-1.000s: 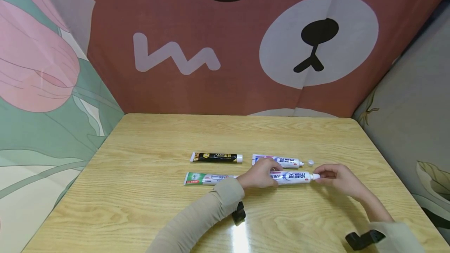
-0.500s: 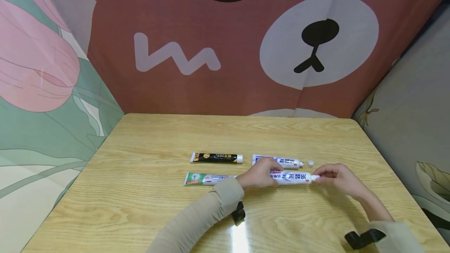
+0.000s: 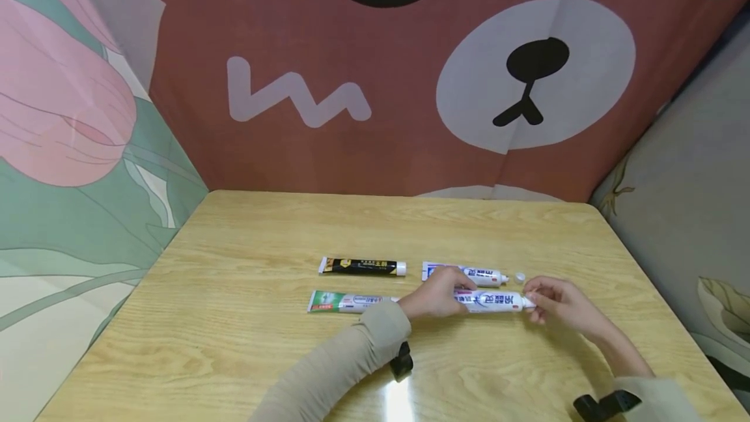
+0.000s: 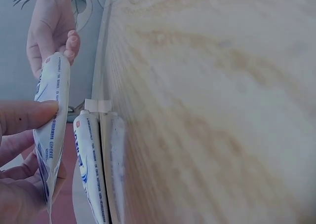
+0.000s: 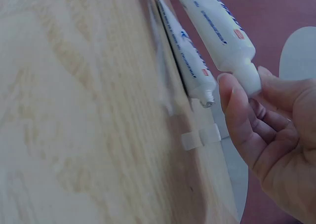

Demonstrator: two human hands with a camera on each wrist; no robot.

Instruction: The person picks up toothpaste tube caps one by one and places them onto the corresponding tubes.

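My left hand [image 3: 436,293] grips a white-and-blue toothpaste tube [image 3: 495,301] by its body, thumb on one side and fingers on the other in the left wrist view. At the tube's right end, my right hand [image 3: 562,305] pinches the white cap [image 5: 249,78] between thumb and index finger, its other fingers curled below. The held tube is above the table in the wrist views. Behind it lies a similar toothpaste tube [image 3: 483,277] with its nozzle [image 5: 209,98] bare. A loose white cap [image 3: 520,277] sits just right of that nozzle.
A black toothpaste tube [image 3: 363,267] with a white cap lies at the back left. In front of it lies a green-and-white toothpaste tube [image 3: 346,302], its right end hidden by my left arm. The wooden table [image 3: 205,344] meets a printed cloth [image 3: 281,161] behind.
My right fingers have shifted their hold on the cap, with the lower fingers now showing beneath. The left hand keeps its grip. The head view has tilted up slightly.
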